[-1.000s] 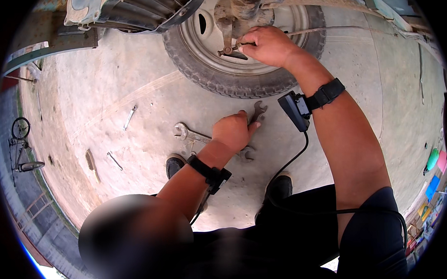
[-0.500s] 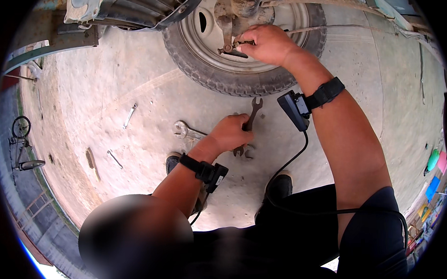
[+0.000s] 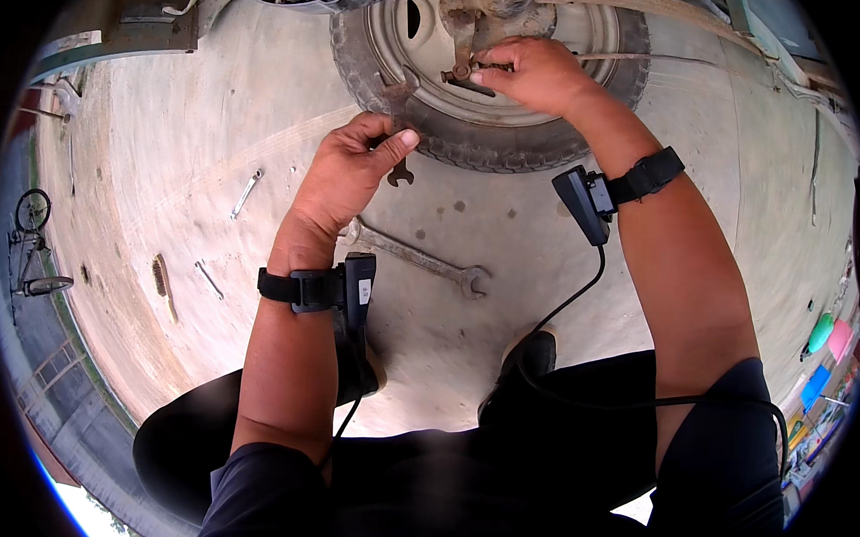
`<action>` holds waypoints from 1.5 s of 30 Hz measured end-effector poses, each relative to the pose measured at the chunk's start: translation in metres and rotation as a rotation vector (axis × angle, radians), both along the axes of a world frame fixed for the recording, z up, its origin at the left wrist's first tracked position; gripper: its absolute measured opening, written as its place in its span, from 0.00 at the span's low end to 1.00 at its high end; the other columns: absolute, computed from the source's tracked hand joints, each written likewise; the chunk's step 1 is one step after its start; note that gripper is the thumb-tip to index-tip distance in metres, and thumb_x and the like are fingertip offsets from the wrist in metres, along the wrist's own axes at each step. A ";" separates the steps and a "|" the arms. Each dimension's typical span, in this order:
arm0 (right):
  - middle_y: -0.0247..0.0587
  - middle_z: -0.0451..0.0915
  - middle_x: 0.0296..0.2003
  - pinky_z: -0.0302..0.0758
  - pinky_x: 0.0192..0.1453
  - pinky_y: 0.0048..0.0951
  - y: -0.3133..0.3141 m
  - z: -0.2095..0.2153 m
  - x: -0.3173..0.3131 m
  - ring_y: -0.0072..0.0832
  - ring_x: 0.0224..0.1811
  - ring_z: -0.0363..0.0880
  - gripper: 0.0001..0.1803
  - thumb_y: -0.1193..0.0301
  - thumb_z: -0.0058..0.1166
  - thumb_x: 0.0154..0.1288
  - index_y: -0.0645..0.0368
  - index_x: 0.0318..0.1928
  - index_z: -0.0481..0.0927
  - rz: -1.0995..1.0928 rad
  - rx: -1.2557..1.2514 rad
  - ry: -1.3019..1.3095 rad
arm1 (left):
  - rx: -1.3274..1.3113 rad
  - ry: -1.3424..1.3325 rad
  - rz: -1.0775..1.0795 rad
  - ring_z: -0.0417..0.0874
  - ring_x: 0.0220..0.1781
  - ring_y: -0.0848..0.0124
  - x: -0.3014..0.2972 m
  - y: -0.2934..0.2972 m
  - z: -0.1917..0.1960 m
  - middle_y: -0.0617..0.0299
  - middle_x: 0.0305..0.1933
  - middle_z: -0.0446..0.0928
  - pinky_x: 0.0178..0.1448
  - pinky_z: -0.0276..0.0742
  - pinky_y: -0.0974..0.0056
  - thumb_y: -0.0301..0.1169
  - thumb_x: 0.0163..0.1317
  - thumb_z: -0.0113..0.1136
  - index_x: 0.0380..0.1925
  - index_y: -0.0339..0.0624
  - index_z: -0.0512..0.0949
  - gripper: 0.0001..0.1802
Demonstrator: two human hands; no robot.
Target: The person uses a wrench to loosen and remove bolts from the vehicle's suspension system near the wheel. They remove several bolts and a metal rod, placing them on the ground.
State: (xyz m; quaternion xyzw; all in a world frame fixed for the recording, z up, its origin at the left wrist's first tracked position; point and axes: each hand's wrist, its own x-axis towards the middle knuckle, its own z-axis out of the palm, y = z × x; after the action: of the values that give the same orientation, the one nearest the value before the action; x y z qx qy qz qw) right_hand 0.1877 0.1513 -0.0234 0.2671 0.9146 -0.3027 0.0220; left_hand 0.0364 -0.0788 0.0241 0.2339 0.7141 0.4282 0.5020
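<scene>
1. The wheel (image 3: 511, 150) is the largest thing here. It looks heavy and firm, with thick rubber, so I judge that a hand's push would hardly shift it.
2. A rusty metal arm (image 3: 464, 40) stands over the face of the wheel. It seems stiff, and its rough surface should not be slippery.
3. A long pale wrench (image 3: 411, 255) lies on the floor (image 3: 593, 329), on the person's side of the wheel. It is probably heavy; the middle of its shank would be the balanced place to take.
4. The left hand (image 3: 346, 167) is at the near left of the wheel, half closed, with thumb and bent fingers around a dark wrench (image 3: 401, 176).
5. The right hand (image 3: 551, 75) is over the wheel's face, its fingers nearly closed in a pinch on a bolt (image 3: 449, 77) at the arm's end. Its exact contact is partly hidden.
6. The dark wrench overlaps the wheel's near left edge in view; whether they touch, I cannot tell. It should be rigid, moderately heavy and not fragile, best held at mid-shank, leaving both open ends free.
7. The bolt, before the wheel's face, is small and hard; fingertips suit it, though grease could make it slip.
</scene>
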 end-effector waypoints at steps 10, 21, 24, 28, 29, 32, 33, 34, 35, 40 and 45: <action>0.38 0.85 0.50 0.76 0.58 0.36 0.008 -0.008 -0.001 0.39 0.54 0.82 0.28 0.43 0.56 0.65 0.48 0.55 0.85 0.022 -0.065 -0.026 | 0.037 -0.049 0.295 0.77 0.27 0.79 -0.016 -0.024 -0.002 0.69 0.28 0.77 0.30 0.66 0.73 0.35 0.69 0.64 0.42 0.42 0.80 0.09; 0.41 0.86 0.48 0.76 0.58 0.35 0.011 -0.004 0.000 0.40 0.53 0.82 0.28 0.44 0.58 0.64 0.50 0.54 0.85 0.035 -0.098 -0.027 | 0.320 0.181 0.255 0.85 0.37 0.74 0.007 -0.003 -0.002 0.61 0.35 0.84 0.37 0.74 0.72 0.31 0.70 0.62 0.47 0.39 0.77 0.11; 0.42 0.86 0.46 0.76 0.57 0.35 0.010 -0.006 -0.003 0.40 0.51 0.83 0.27 0.45 0.58 0.65 0.50 0.54 0.85 0.036 -0.133 -0.021 | 0.438 0.437 0.181 0.84 0.33 0.72 0.016 0.003 -0.013 0.62 0.32 0.83 0.38 0.78 0.69 0.30 0.67 0.65 0.45 0.40 0.77 0.10; 0.41 0.86 0.44 0.77 0.55 0.36 0.007 0.002 -0.003 0.40 0.49 0.83 0.26 0.45 0.58 0.65 0.50 0.52 0.86 0.011 -0.114 -0.041 | 0.470 0.803 0.080 0.85 0.29 0.58 0.025 0.015 -0.011 0.60 0.30 0.83 0.33 0.79 0.63 0.29 0.63 0.67 0.41 0.48 0.77 0.09; 0.40 0.86 0.44 0.77 0.54 0.36 0.007 0.001 -0.003 0.40 0.49 0.83 0.26 0.45 0.58 0.65 0.50 0.52 0.86 0.009 -0.123 -0.040 | 0.478 0.810 0.073 0.85 0.30 0.58 0.027 0.016 -0.011 0.60 0.30 0.83 0.33 0.79 0.63 0.29 0.63 0.67 0.41 0.48 0.77 0.09; 0.42 0.85 0.45 0.76 0.55 0.35 0.006 0.004 -0.004 0.39 0.49 0.83 0.26 0.46 0.59 0.65 0.53 0.52 0.85 0.005 -0.143 -0.059 | 0.488 0.830 0.059 0.85 0.30 0.58 0.031 0.014 -0.009 0.60 0.31 0.83 0.33 0.79 0.62 0.27 0.62 0.67 0.40 0.48 0.77 0.09; 0.44 0.85 0.46 0.76 0.56 0.34 0.005 0.008 -0.004 0.38 0.50 0.83 0.27 0.48 0.60 0.66 0.56 0.52 0.85 0.005 -0.146 -0.079 | 0.489 0.836 0.056 0.85 0.30 0.58 0.031 0.013 -0.009 0.60 0.31 0.83 0.33 0.79 0.62 0.26 0.62 0.67 0.40 0.48 0.76 0.09; 0.46 0.85 0.47 0.76 0.57 0.33 0.004 0.011 -0.005 0.38 0.51 0.82 0.27 0.49 0.61 0.67 0.60 0.53 0.84 0.004 -0.149 -0.097 | 0.501 0.844 0.045 0.85 0.30 0.58 0.032 0.011 -0.011 0.60 0.32 0.83 0.33 0.79 0.62 0.26 0.61 0.66 0.40 0.48 0.77 0.10; 0.46 0.85 0.48 0.76 0.57 0.33 0.004 0.010 -0.005 0.38 0.51 0.82 0.27 0.49 0.60 0.67 0.60 0.53 0.84 0.007 -0.135 -0.093 | 0.514 0.852 0.034 0.85 0.30 0.58 0.033 0.009 -0.014 0.60 0.32 0.83 0.33 0.79 0.62 0.25 0.61 0.66 0.41 0.48 0.77 0.11; 0.47 0.84 0.50 0.76 0.60 0.34 0.005 0.009 -0.006 0.42 0.54 0.82 0.28 0.48 0.60 0.66 0.59 0.53 0.84 0.043 -0.066 -0.092 | 0.546 0.900 -0.016 0.84 0.31 0.58 0.035 0.009 -0.021 0.59 0.33 0.81 0.32 0.78 0.61 0.23 0.59 0.66 0.44 0.49 0.79 0.14; 0.47 0.84 0.50 0.76 0.60 0.35 0.006 0.006 -0.004 0.43 0.54 0.82 0.28 0.48 0.59 0.66 0.59 0.53 0.84 0.019 -0.074 -0.098 | 0.530 0.944 -0.035 0.83 0.31 0.57 0.038 0.011 -0.025 0.59 0.33 0.81 0.32 0.79 0.60 0.24 0.59 0.66 0.44 0.49 0.80 0.13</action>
State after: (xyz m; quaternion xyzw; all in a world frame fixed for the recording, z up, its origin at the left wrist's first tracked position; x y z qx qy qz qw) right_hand 0.1834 0.1569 -0.0170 0.2717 0.9032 -0.3226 0.0795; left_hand 0.0746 -0.0681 -0.0008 0.5314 0.7253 0.4338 0.0576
